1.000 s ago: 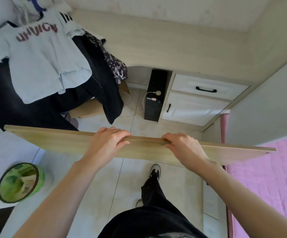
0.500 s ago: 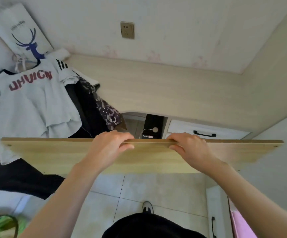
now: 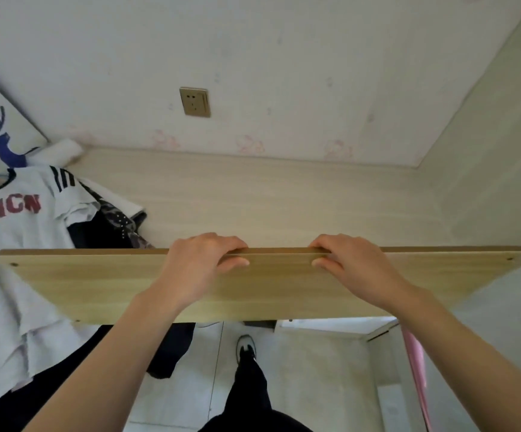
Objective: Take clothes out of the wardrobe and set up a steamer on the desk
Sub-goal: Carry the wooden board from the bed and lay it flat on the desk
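Now both hands are gripping a long wooden board (image 3: 97, 285) by its far edge, left hand (image 3: 200, 263) and right hand (image 3: 352, 266) near its middle, fingers curling over. Clothes (image 3: 13, 232) are hanging at the left, beside the pale worktop (image 3: 284, 198).

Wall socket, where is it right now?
In the head view the wall socket sits on the wall left of centre, above the desk top, up and right of the white T-shirt and above the wooden board.
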### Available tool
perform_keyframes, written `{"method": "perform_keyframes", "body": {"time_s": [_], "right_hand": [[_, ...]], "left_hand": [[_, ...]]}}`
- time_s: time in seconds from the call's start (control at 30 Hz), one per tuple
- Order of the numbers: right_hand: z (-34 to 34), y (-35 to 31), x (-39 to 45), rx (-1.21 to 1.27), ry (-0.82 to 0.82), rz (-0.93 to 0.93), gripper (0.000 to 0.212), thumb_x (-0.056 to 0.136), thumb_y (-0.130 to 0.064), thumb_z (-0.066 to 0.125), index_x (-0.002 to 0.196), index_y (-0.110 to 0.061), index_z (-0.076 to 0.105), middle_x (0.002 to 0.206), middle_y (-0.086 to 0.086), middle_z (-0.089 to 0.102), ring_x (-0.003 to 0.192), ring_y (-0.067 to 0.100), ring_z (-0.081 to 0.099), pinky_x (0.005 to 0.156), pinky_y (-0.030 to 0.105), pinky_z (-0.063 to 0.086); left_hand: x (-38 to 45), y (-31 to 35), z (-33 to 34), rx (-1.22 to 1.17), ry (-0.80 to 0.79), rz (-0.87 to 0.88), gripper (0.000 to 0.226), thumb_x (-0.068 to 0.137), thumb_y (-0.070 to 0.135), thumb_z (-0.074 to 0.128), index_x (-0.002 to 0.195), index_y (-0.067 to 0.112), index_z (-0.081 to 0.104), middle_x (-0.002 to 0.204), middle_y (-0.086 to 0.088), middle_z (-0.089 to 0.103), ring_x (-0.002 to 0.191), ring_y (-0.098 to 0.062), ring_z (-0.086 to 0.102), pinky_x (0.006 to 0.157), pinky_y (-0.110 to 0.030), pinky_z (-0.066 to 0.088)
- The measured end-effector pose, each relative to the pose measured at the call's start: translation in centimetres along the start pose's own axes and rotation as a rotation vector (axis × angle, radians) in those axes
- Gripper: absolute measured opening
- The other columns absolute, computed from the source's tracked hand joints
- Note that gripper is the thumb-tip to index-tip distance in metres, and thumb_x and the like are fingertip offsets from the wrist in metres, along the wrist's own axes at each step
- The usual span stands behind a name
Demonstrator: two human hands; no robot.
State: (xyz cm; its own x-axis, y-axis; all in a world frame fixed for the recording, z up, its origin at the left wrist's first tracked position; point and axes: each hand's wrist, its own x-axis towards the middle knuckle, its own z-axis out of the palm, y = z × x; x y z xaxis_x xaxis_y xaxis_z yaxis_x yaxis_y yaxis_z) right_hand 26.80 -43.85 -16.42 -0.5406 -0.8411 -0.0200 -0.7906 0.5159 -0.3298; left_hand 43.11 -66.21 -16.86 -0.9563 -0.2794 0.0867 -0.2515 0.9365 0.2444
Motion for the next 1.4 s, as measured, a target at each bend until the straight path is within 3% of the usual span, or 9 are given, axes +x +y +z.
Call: {"method": "perform_keyframes", "body": {"time_s": [0.2, 0.4, 0.63, 0.8, 1.03, 1.4], "right_hand": [[-1.7, 2.3, 6.5, -0.068, 0.070, 0.022, 0.022, 0.096, -0.046, 0.048, 0.108, -0.030, 0.058, 0.085, -0.020, 0.050, 0.078, 0.005, 0.046, 0.074, 0.028, 0.029], [-3.0, 4.4, 12.9, -0.106, 0.047, 0.039, 0.024, 0.096, -0.050, 0.043, 0.105, -0.032, 0.055, 0.096, -0.015, 0.061, 0.091, 0.010, 0.056, 0.078, 0.031, 0.032], [-3.1, 6.8, 18.8, -0.112, 0.055, 0.067, 0.025, 0.096, -0.050, 0.042, 0.103, -0.031, 0.056, 0.096, -0.012, 0.062, 0.091, 0.012, 0.055, 0.075, 0.033, 0.033], [-2.4, 8.6, 20.6, -0.096, 0.038, 0.090, 0.025, 0.096, -0.050, 0.043, 0.101, -0.029, 0.056, 0.094, -0.012, 0.062, 0.090, 0.013, 0.056, 0.073, 0.032, 0.031], [-1.8, 10.6, 22.2, -0.088, -0.001, 0.088, 0.023, 0.095, -0.049, 0.044, 0.103, -0.031, 0.056, 0.096, -0.011, 0.063, 0.093, 0.014, 0.056, 0.074, 0.032, 0.031], [-1.0, 13.7, 24.2, -0.034, -0.077, 0.059, 0.024, 0.095, -0.048, 0.046, 0.102, -0.028, 0.057, 0.097, -0.012, 0.063, 0.091, 0.012, 0.057, 0.071, 0.033, 0.036]], "left_hand": [[8.3, -2.3, -0.9, -0.022, -0.031, 0.030, 0.041, 0.087, 0.064, 0.044, 0.117, 0.041, 0.061, 0.097, 0.013, 0.068, 0.092, -0.011, 0.063, 0.070, -0.028, 0.045], [15.4, -5.3, -0.8, -0.047, -0.045, 0.074, 0.043, 0.087, 0.065, 0.043, 0.119, 0.041, 0.061, 0.101, 0.013, 0.069, 0.094, -0.012, 0.063, 0.073, -0.028, 0.048], [22.2, -7.4, -0.6, -0.091, -0.081, 0.057, 0.039, 0.087, 0.061, 0.049, 0.118, 0.040, 0.061, 0.107, 0.014, 0.068, 0.103, -0.011, 0.061, 0.073, -0.026, 0.038], [24.9, -7.9, 0.8, -0.125, -0.130, 0.062, 0.039, 0.088, 0.061, 0.049, 0.118, 0.040, 0.061, 0.109, 0.015, 0.068, 0.104, -0.011, 0.060, 0.073, -0.026, 0.035], [26.9, -8.3, 2.7, -0.140, -0.167, 0.040, 0.040, 0.087, 0.060, 0.051, 0.119, 0.039, 0.062, 0.114, 0.016, 0.067, 0.106, -0.011, 0.060, 0.081, -0.029, 0.044], [29.0, -7.9, 4.9, -0.180, -0.229, -0.009, 0.037, 0.087, 0.061, 0.051, 0.115, 0.040, 0.063, 0.107, 0.018, 0.068, 0.100, -0.008, 0.060, 0.081, -0.031, 0.047]]}}
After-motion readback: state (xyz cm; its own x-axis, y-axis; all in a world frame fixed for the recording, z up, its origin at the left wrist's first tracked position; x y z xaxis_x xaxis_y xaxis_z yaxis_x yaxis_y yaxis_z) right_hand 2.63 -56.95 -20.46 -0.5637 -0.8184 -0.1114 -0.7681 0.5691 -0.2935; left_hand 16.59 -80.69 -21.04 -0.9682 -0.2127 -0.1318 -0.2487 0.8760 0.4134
